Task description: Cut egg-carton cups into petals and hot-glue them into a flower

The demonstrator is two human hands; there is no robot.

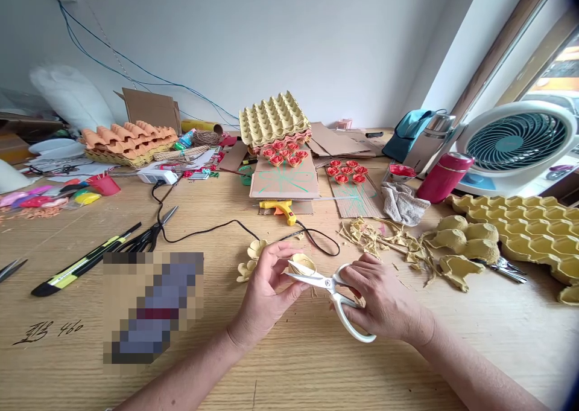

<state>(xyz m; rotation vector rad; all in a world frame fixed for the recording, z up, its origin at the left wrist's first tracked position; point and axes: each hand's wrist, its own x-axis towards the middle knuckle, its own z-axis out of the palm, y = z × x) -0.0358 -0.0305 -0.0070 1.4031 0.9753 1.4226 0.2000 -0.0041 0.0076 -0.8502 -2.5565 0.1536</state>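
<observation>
**Cutting at the cup rim.** Left hand (265,287) pinches a yellow carton cup (302,264) just above the tabletop (316,369), near the middle of its front edge. Right hand (384,299) grips white-handled scissors (330,284), blades parted at the cup's rim. Risk: the left fingertips lie just beside the blades, so a slipped cut could nick them. Too tight a pinch may crush or tear the thin pulp.

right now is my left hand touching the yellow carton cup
Touching: the head view shows the left hand pinching the yellow carton cup beside the scissors.
</observation>
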